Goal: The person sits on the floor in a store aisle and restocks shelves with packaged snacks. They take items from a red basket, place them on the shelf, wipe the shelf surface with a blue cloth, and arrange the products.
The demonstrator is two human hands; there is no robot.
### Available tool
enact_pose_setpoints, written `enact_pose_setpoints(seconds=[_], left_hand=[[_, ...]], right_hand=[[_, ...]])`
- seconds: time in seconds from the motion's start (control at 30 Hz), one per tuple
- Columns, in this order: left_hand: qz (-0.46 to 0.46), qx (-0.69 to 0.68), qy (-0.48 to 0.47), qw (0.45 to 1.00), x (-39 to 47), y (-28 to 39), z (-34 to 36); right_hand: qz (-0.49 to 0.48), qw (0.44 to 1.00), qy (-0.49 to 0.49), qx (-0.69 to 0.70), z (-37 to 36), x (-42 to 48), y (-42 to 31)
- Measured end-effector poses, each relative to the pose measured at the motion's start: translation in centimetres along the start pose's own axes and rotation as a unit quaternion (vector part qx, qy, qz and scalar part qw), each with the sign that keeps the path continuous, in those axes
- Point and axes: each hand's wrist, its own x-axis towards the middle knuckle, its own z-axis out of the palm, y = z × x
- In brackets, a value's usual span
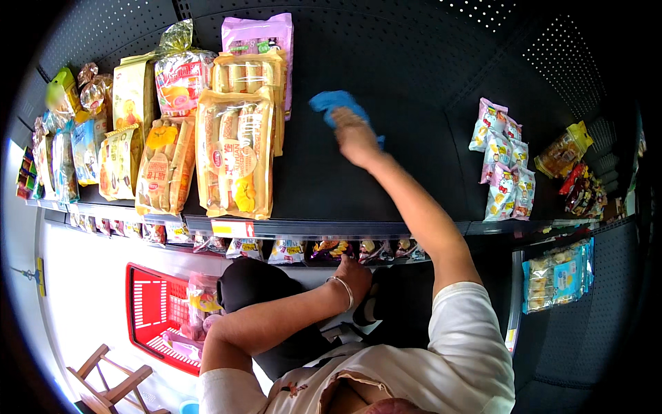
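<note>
My right hand (357,134) presses a blue cloth (336,101) onto the surface of a black metal shelf (331,191). To its left stand clear-and-yellow packs of wrapped rolls (235,155), with a lilac pack (258,31) behind them. Small white and pink snack packets (499,191) stand to its right. My left hand (354,279), with a bangle at the wrist, is low at the front of the shelf, close to the snack bags on the level below. Its fingers are bunched, and whether they hold anything is hidden.
A red shopping basket (160,357) with packaged goods stands on the floor at the left, near a wooden stool (119,383). More bagged snacks (119,160) crowd the shelf's left part. Blue packs (561,277) lie on another shelf at the right. A perforated back panel (414,20) bounds the shelf.
</note>
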Motion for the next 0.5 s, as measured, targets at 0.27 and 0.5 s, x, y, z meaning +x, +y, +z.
enact_pose_setpoints(seconds=[0.27,0.5], left_hand=[[0.006,0.024,0.037,0.999,-1.1,0.5,-1.1],[0.039,-0.003,-0.017,0.999,-0.9,0.9,-1.5]], right_hand=[[0.236,0.956,0.106,-0.141,-2.5,-5.6,16.1],[0.227,0.963,0.018,-0.145,-1.6,-3.2,12.4]])
